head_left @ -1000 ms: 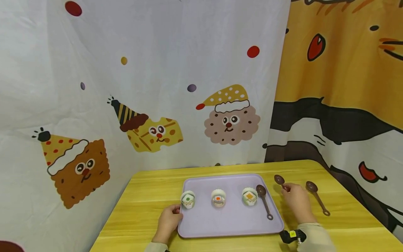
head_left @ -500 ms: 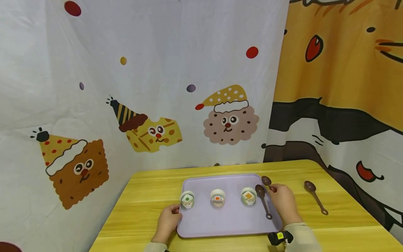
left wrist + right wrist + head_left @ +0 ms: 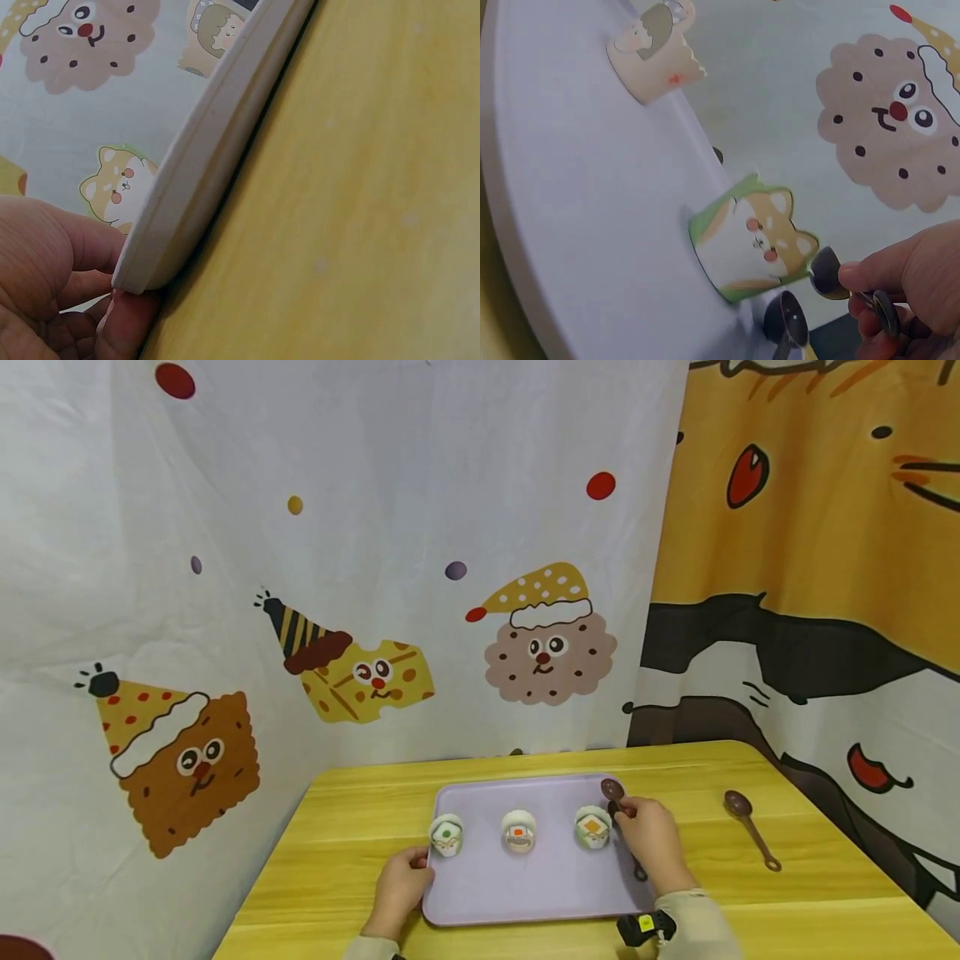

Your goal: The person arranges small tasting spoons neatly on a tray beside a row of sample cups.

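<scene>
My left hand (image 3: 400, 892) grips the left rim of the lilac tray (image 3: 517, 897); in the left wrist view the thumb and fingers (image 3: 97, 247) sit on either side of its edge. My right hand (image 3: 654, 839) pinches a brown measuring spoon (image 3: 612, 789) by the handle, over the tray's right side. Below it lies another brown spoon (image 3: 784, 319), mostly hidden by the hand in the head view. Three small printed cups stand in a row on the tray: a left cup (image 3: 446, 837), a middle cup (image 3: 518, 833) and a right cup (image 3: 593, 828) with a dog face, close to the held spoon.
A third brown spoon (image 3: 750, 827) lies on the yellow wood-grain table (image 3: 810, 893) to the right of the tray. Behind the table hangs a white cloth (image 3: 420, 485) with cartoon prints, and an orange printed cloth (image 3: 795, 552) borders the right.
My right hand has carried its spoon leftward from the table to over the tray's right side, covering much of the spoon lying there. The left hand stays on the rim.
</scene>
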`<state>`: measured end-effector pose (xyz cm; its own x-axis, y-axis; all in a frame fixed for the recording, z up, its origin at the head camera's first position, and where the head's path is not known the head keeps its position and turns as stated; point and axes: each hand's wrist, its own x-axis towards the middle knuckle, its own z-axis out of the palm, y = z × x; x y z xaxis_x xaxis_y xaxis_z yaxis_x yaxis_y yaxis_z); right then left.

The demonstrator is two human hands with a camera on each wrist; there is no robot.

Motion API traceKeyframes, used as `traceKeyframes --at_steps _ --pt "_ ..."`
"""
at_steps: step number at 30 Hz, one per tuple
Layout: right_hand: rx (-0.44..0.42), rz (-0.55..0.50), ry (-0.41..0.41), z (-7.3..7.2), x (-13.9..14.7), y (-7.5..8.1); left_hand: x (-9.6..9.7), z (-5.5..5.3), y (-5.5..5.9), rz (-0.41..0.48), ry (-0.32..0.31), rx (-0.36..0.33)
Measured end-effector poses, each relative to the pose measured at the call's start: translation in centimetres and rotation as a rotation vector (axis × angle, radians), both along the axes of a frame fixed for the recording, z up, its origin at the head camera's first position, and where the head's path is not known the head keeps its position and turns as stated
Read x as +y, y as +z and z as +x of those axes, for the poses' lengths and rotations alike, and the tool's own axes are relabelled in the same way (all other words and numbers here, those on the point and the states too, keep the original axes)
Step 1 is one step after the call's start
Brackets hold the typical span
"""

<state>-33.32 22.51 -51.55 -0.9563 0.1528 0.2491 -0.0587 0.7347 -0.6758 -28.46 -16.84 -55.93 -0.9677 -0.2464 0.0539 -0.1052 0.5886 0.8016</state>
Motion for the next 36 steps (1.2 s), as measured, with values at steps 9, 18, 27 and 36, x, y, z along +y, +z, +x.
traceKeyframes --at_steps 9,18,27,36 --pt "0.042 -0.003 0.037 0.2 -1.7 0.4 0.0 0.0 0.1 0.006 0.0 0.0" --pt "0.094 -0.01 0.054 0.4 -4.2 0.8 -0.1 -0.1 0.1 0.02 0.002 -0.006" --pt "0.134 0.014 0.033 0.5 -6.2 0.5 0.1 0.0 0.2 0.021 0.006 -0.018" --pt "0.172 0.018 0.018 0.8 -7.9 0.2 -0.1 -0.1 0.1 -0.003 -0.005 0.015"
